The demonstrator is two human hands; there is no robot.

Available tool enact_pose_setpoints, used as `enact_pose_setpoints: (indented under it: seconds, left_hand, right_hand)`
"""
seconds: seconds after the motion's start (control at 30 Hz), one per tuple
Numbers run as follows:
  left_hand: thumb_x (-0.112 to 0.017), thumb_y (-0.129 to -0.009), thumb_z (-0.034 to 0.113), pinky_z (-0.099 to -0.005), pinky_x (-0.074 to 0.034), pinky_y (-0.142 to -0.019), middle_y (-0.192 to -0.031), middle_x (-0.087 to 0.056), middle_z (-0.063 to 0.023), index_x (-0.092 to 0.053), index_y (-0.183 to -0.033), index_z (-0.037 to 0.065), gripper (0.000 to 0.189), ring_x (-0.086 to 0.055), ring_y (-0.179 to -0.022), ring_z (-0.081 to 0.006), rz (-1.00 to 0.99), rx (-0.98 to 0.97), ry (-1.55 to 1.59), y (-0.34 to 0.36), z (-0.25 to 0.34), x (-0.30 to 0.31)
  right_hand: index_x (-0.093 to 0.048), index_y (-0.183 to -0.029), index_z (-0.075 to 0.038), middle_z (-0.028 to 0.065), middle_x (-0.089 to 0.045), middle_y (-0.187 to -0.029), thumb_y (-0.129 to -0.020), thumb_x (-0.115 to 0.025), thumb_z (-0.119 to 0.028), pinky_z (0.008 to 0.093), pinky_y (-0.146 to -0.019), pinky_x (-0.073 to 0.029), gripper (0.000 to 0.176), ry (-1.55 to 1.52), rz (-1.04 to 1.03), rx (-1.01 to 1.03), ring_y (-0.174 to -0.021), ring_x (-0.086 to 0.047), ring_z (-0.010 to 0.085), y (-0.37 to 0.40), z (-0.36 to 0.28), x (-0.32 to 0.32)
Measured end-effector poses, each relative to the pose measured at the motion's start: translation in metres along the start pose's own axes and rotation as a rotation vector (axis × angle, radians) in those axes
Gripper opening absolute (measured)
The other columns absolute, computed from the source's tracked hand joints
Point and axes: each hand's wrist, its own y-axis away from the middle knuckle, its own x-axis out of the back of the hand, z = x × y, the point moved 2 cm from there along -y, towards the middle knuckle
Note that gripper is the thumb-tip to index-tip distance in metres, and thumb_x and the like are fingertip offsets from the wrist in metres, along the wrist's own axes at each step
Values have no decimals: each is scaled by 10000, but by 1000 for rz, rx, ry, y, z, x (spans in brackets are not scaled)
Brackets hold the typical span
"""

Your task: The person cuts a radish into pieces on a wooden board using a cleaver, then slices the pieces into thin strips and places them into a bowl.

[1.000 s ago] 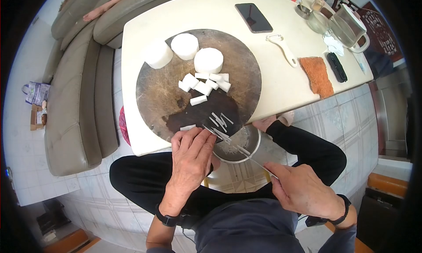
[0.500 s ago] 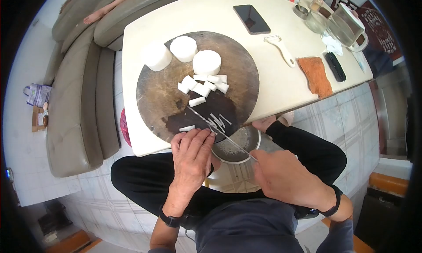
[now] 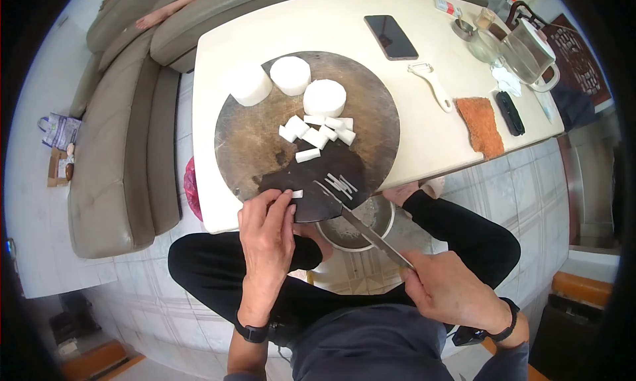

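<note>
My right hand [image 3: 454, 287] is closed around the handle of a kitchen knife [image 3: 376, 236], its blade slanting up and left over the near edge of a round wooden chopping board [image 3: 245, 149]. Thin white strips [image 3: 341, 186] lie by the blade's tip on the board's dark wet patch. With fingertips together, my left hand [image 3: 268, 232] holds a small piece of white radish [image 3: 297, 194] at the board's near left. Farther up sit several small radish blocks [image 3: 314, 138] and three thick radish chunks [image 3: 324, 98].
Below the board's near edge stands a metal bowl [image 3: 358, 238] with pale shreds inside. On the cream table [image 3: 424, 126] lie a phone [image 3: 391, 37], a peeler [image 3: 432, 86], an orange cloth [image 3: 479, 127] and a black case [image 3: 509, 113]. A jug [image 3: 530, 53] stands at the far right.
My left hand has moved left from the cut strips to the small radish piece. The knife has drawn back toward the lower right, away from the strips. The whole view has shifted slightly.
</note>
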Motion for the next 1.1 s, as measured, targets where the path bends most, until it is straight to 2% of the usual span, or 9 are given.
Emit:
enact_pose_setpoints:
  seconds: [0.2, 0.3, 0.43, 0.5, 0.63, 0.77, 0.9, 0.97, 1.1]
  left_hand:
    - [-625, -752, -157, -376, -498, -790, -983, -613, -141, -665, -974, -16, 266, -596, -929, -307, -183, -53, 200, -14, 2, -4]
    - [-608, -656, -175, -385, -501, -797, -1007, -614, -140, -670, -984, -14, 371, -598, -944, -322, -245, -206, 258, -15, 7, -8]
    - [-619, -653, -163, -401, -494, -819, -1034, -616, -145, -673, -996, -19, 376, -600, -974, -326, -219, -250, 246, -8, 9, -9]
    - [-645, -641, -79, -412, -472, -835, -1065, -610, -144, -670, -1019, -47, 379, -589, -1002, -320, -148, -331, 164, 1, 9, -10]
    - [-650, -656, -48, -415, -477, -839, -1071, -614, -152, -671, -1022, -57, 366, -595, -1005, -317, -132, -353, 126, 9, 12, -12]
    - [-649, -648, -38, -442, -477, -856, -1060, -613, -170, -662, -976, -68, 330, -593, -1031, -349, -139, -314, 105, 12, 13, -14]
    - [-655, -636, -32, -491, -474, -890, -1047, -611, -191, -644, -902, -81, 271, -594, -1031, -384, -157, -301, 145, 14, 11, -16]
    - [-657, -631, -31, -497, -475, -897, -1043, -609, -196, -640, -886, -83, 261, -597, -1022, -388, -154, -300, 152, 15, 10, -17]
    - [-660, -610, -34, -501, -482, -901, -1033, -607, -206, -630, -836, -86, 234, -604, -1003, -397, -144, -291, 168, 15, 10, -17]
  right_hand:
    - [-552, -1085, 95, 250, -582, -619, -881, -550, -89, 512, -574, -467, 274, 35, 58, -18, -589, -603, 426, 0, 8, 2]
    - [-557, -1107, 82, 251, -582, -624, -876, -553, -88, 509, -569, -467, 287, 43, 112, -18, -583, -598, 430, -1, 12, 1]
    - [-553, -1111, 79, 245, -575, -615, -867, -564, -78, 496, -558, -468, 291, 25, 119, 7, -585, -598, 423, -1, 10, 2]
    - [-554, -1106, 77, 240, -578, -619, -862, -569, -73, 490, -554, -468, 287, 1, 95, -3, -589, -601, 418, 0, 10, 2]
    - [-538, -1103, 59, 212, -602, -679, -868, -577, -83, 462, -533, -465, 278, 96, 102, 113, -611, -615, 390, -1, 6, 2]
    - [-507, -1090, 43, 179, -596, -714, -901, -567, -124, 424, -511, -467, 259, 298, 63, 187, -589, -609, 357, -4, 3, 10]
    - [-497, -1056, 49, 168, -593, -734, -920, -557, -147, 409, -509, -473, 246, 353, 5, 202, -577, -609, 337, -9, 0, 16]
    - [-495, -1045, 67, 174, -600, -762, -908, -567, -137, 403, -516, -480, 256, 370, -73, 165, -603, -625, 330, -12, -2, 19]
    - [-496, -1048, 77, 175, -603, -773, -866, -596, -116, 396, -519, -483, 283, 407, -102, 165, -619, -634, 328, -15, -2, 22]
